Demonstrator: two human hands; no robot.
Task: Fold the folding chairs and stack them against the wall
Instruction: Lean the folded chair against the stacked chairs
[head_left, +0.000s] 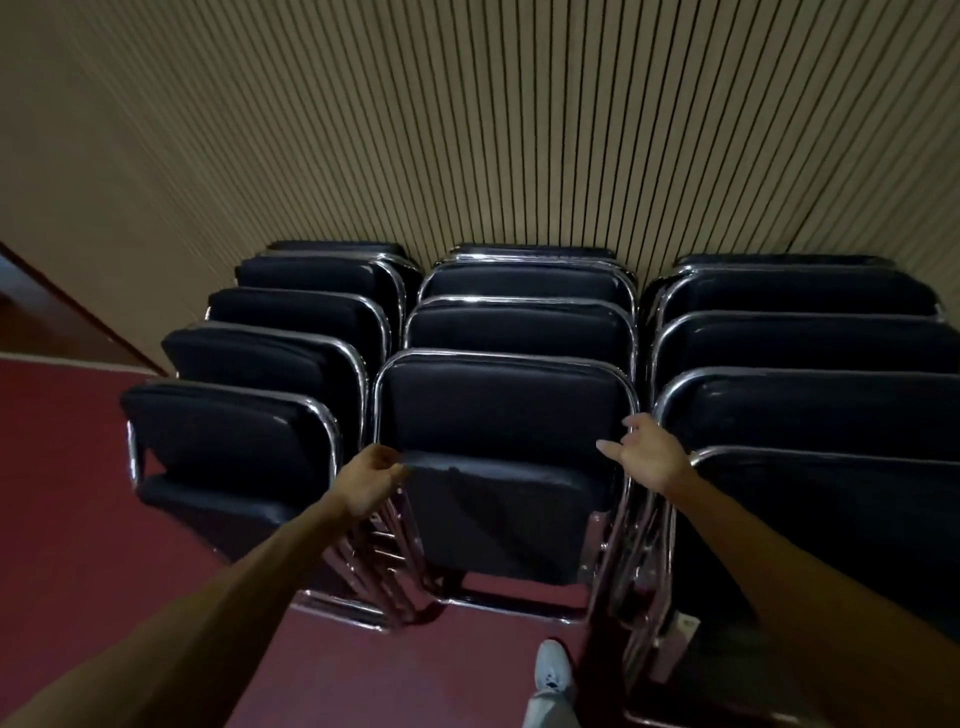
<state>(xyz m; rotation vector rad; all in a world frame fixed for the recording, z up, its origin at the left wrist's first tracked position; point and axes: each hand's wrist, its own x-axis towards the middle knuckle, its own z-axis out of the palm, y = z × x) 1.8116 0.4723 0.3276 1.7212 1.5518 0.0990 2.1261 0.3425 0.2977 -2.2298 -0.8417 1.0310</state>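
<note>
The left hand (371, 483) is reaching forward with its fingers loosely curled, the fingertips sitting right at the near corner of the flipped-up seat (498, 499) of the front chair (498, 410). I cannot tell whether they are pinching it or only touching. The right hand (647, 456) is hovering open, fingers spread and holding nothing, just beside that chair's other edge. Between the two hands the front chair is standing folded, leaning on the middle row (519, 327) behind it, which is running back to the slatted wall (467, 130). Out beyond the left hand another row (228, 431) of folded chairs is leaning the same way, and beyond the right hand a third row (810, 410). Below the hands, a white shoe (553, 673) is resting on the red carpet (78, 493).
</note>
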